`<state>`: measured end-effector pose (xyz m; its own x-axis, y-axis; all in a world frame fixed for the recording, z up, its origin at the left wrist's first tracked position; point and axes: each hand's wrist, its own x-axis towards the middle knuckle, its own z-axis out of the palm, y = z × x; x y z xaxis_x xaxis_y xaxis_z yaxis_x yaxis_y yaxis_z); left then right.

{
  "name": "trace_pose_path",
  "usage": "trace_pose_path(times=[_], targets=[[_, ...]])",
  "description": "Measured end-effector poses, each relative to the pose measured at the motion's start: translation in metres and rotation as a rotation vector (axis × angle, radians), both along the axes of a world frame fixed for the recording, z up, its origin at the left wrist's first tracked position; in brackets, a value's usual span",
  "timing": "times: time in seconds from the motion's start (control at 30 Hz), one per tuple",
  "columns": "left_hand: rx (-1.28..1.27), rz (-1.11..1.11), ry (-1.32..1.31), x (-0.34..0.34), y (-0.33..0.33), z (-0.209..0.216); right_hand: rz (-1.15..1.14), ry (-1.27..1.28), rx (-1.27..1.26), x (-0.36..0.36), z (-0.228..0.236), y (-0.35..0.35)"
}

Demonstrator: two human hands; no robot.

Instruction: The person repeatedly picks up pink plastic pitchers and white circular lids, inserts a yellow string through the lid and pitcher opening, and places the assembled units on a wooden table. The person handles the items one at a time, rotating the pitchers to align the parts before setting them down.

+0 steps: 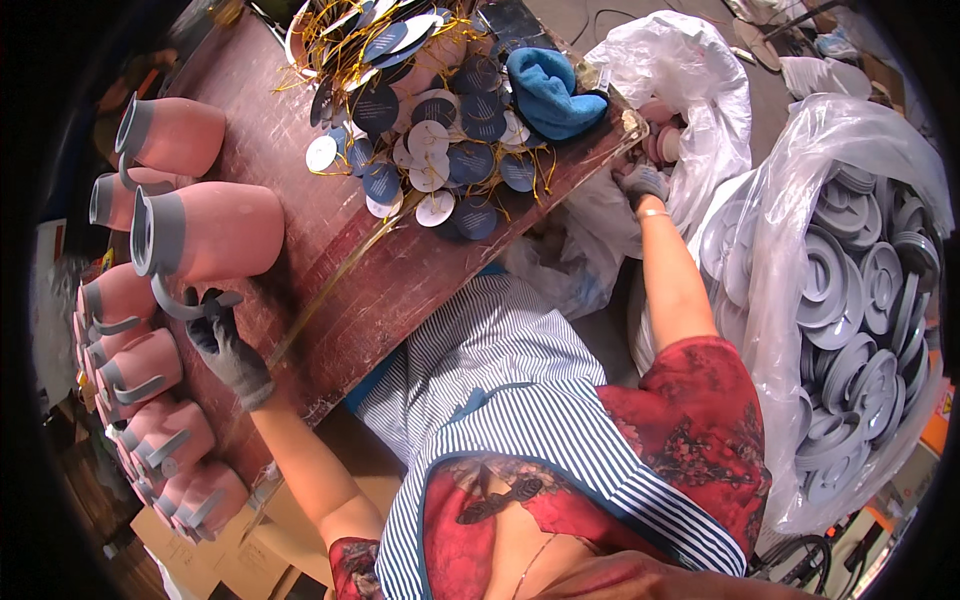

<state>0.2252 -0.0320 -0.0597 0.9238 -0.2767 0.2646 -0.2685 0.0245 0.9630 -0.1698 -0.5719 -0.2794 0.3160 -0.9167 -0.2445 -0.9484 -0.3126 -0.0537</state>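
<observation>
Left hand (225,345), gloved, grips the grey strap (185,305) of a pink bottle (210,232) on the counter (330,280). Right hand (642,182) reaches beyond the counter's edge into a clear bag (690,90), fingers hidden, grip unclear.

I note jugs (205,232) lying left on the tabletop (330,260), tags (430,130) behind, bagged lids (860,320) right

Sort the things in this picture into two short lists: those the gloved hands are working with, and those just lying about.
In hand:
left hand on the grey handle of a pink jug
right hand reaching into a clear bag

Lying about:
blue cloth
round tags
bag of grey lids
</observation>
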Motion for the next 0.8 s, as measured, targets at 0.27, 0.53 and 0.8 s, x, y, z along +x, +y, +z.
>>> trace_pose_path(times=[0.27, 0.53, 0.8], targets=[[-0.364, 0.121, 0.036, -0.048, 0.037, 0.013, -0.333, -0.852, -0.229, -0.012, 0.05, 0.048], [0.348, 0.19, -0.652, -0.189, 0.02, 0.084, 0.918, -1.151, -0.096, 0.057, 0.324, 0.263], [0.397, 0.177, -0.124, -0.238, 0.058, 0.087, 1.608, -0.735, 0.322, 0.113, 0.412, 0.321]])
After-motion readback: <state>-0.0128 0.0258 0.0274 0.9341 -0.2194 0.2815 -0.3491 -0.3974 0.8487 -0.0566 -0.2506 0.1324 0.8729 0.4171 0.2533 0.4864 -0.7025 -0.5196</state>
